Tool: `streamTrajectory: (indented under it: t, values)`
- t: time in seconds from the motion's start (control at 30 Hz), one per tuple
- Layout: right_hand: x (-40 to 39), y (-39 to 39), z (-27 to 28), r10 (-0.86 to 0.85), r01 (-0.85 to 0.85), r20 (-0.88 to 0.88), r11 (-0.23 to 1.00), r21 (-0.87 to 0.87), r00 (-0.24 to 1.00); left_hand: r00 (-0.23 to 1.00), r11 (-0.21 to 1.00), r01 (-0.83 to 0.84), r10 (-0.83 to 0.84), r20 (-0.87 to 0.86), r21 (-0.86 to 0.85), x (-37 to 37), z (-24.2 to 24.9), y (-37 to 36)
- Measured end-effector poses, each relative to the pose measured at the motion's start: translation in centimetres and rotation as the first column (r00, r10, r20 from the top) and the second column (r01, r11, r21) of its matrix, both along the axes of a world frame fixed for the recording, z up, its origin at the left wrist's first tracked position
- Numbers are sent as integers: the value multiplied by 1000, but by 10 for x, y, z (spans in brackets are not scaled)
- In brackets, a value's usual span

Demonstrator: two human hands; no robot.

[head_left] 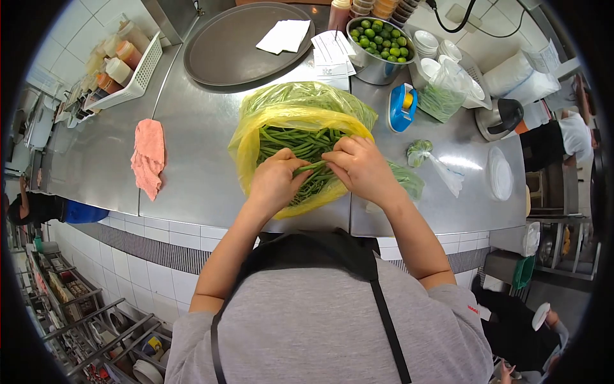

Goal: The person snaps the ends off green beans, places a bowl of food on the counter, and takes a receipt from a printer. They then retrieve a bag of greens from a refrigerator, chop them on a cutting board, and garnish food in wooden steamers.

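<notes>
— On the steel counter (198, 166), what sits around the yellow bag (246, 150)?

— Behind the bag lies a dark round tray (224, 54) with a white napkin (284, 35) on it, and to the right of that a metal bowl of limes (378, 40). Left of the bag, well apart, a pink cloth (148, 157) lies crumpled. Just right of the bag is a blue tape dispenser (401, 105).

— And inside the bag?

— Long green beans (300, 144), loosely heaped. The left hand (276, 180) and right hand (363, 168) meet over the bag's near edge, fingers closed on a small bunch of beans (316, 169) held between them.

— How would they handle?

— Light, I'd judge, and bendy yet likely to snap if folded hard. Slim and smooth, so a few pinched together near the ends should hold better than one alone. The thin bag looks soft and slumps, offering no support.
</notes>
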State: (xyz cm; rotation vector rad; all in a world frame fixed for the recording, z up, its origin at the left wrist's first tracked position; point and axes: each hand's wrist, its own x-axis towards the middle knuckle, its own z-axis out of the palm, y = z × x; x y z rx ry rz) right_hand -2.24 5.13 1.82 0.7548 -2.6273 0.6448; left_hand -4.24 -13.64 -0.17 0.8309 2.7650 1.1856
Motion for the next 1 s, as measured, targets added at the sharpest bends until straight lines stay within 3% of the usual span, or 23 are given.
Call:
streamTrajectory:
  t: [0.07,0.13,0.27,0.33,0.37,0.43,0.47,0.53,0.77,0.83,0.87,0.93,1.0]
  values:
    - [4,2,1,-14,15,-24,999,44,1000,999,999,-9,7,-46,-32,2,2,0]
    - [5,4,4,-50,51,-9,972,227,999,996,995,-30,22,-90,-98,3,6,0]
    - [5,2,9,4,-4,6,994,106,1000,993,993,-20,6,-121,-119,2,14,-3]
    - [5,-1,15,126,-78,94,913,-400,988,998,992,40,-33,-61,116,-1,17,-4]
    - [6,-3,18,124,-76,96,913,-402,988,998,993,41,-34,-58,115,-1,20,-3]
    - [8,-8,23,78,65,190,759,-648,979,1000,944,19,-25,14,329,-1,27,-1]
    - [8,-11,22,79,63,188,759,-648,979,1000,944,18,-23,13,329,-1,28,1]
    - [8,-15,18,-54,90,73,694,-714,996,999,929,34,-32,-11,368,-1,29,4]
    - [5,-13,7,-331,157,-126,705,-691,935,997,952,-34,55,-61,303,2,23,2]
    - [8,-14,1,-113,161,117,778,-608,987,980,866,-186,128,152,465,-3,16,-6]
    - [12,-18,-4,-122,169,118,776,-607,986,981,867,-178,119,153,465,-3,13,-7]
    - [18,-30,-14,17,114,234,837,-535,972,963,761,-251,138,230,598,-4,12,-5]
    - [20,-32,-16,17,98,225,865,-492,974,956,740,-259,107,272,621,-2,15,-3]
